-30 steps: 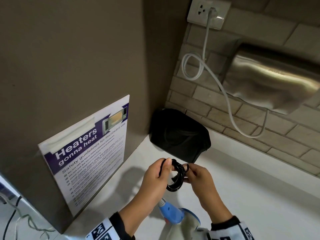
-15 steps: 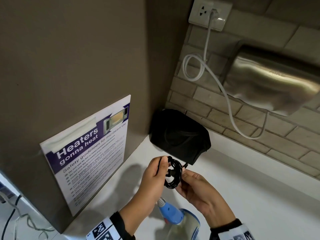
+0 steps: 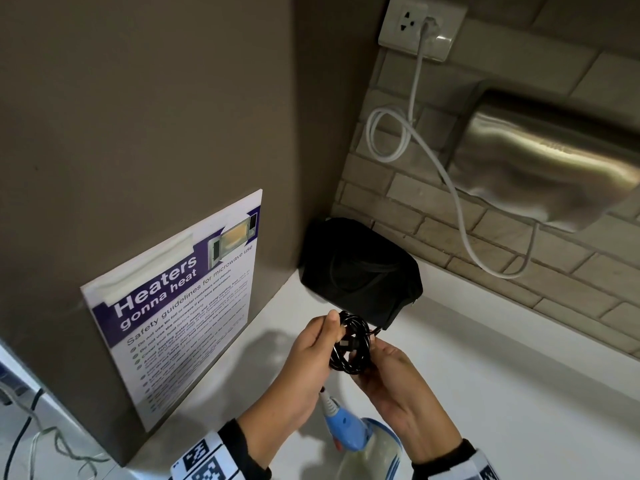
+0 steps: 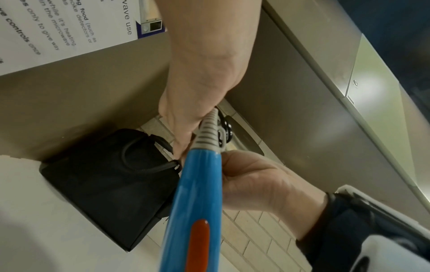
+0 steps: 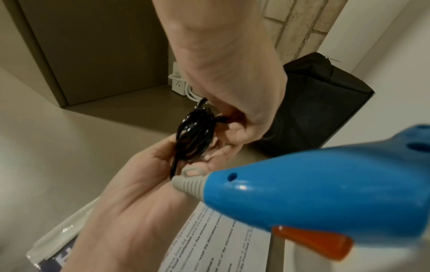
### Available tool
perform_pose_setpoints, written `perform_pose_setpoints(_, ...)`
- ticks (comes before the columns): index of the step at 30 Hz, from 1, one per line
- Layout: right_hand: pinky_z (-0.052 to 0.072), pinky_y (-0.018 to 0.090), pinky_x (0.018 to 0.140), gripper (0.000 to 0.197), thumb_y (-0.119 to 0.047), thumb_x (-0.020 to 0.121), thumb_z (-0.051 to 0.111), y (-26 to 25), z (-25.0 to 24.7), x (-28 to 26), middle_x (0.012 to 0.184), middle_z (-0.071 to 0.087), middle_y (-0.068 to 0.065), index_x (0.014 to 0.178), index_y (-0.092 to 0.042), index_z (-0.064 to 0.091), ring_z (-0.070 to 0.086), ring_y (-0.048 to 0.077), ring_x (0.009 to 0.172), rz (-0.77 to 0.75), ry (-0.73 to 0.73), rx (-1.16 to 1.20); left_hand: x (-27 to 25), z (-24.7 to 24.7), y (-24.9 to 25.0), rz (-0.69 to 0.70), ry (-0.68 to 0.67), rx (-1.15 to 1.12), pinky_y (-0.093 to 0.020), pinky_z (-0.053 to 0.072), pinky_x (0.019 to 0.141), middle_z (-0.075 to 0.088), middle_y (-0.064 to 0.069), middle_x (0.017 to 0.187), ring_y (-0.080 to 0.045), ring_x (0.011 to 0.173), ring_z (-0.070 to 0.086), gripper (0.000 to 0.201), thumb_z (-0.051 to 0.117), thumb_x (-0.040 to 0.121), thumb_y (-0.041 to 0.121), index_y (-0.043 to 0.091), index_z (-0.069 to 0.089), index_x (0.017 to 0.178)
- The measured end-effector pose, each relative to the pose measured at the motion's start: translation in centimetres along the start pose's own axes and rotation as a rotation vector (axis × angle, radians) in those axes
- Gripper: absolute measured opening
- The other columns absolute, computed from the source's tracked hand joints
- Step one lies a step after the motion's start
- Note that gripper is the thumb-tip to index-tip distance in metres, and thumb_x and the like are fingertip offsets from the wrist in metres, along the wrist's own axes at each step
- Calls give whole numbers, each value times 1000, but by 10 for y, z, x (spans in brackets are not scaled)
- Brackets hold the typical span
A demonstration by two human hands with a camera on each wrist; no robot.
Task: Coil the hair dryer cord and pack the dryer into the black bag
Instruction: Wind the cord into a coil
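The white counter point(image 3: 485, 393) carries the black bag point(image 3: 360, 271) in the corner. Below both hands hangs the blue hair dryer point(image 3: 346, 424). The left hand point(image 3: 308, 355) and right hand point(image 3: 394, 379) each have a closed grip on the coiled black cord point(image 3: 351, 344).
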State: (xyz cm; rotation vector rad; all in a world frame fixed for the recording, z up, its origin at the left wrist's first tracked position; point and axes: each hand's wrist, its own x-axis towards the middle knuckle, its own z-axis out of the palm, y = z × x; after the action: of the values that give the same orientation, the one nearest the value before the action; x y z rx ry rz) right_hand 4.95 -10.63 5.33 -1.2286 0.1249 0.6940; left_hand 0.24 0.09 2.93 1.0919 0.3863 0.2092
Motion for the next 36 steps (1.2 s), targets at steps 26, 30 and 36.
perform_pose_setpoints(26, 54, 19, 46, 27, -13, 101, 38, 11, 0, 10, 84, 68, 18, 107, 5, 57, 58, 11, 47, 112, 62, 486, 3, -6, -4, 44, -32, 171, -51, 47, 100, 68, -13, 106, -25, 104, 65, 54, 47, 69, 71, 20, 61, 81)
perform_pose_setpoints(30, 54, 19, 46, 25, -12, 101, 40, 8, 1, 6, 76, 72, 18, 103, 5, 58, 58, 11, 47, 81, 54, 481, 3, -5, -3, 24, -13, 109, -50, 45, 102, 69, -12, 108, -26, 109, 63, 44, 48, 90, 53, 13, 63, 100)
perform_pose_setpoints(36, 52, 18, 43, 25, -13, 101, 37, 4, 3, 5, 73, 70, 17, 100, 3, 56, 54, 8, 42, 83, 88, 537, -1, -3, -3, 66, -52, 100, -50, 43, 104, 67, -12, 107, -30, 112, 59, 46, 52, 72, 66, 22, 63, 83)
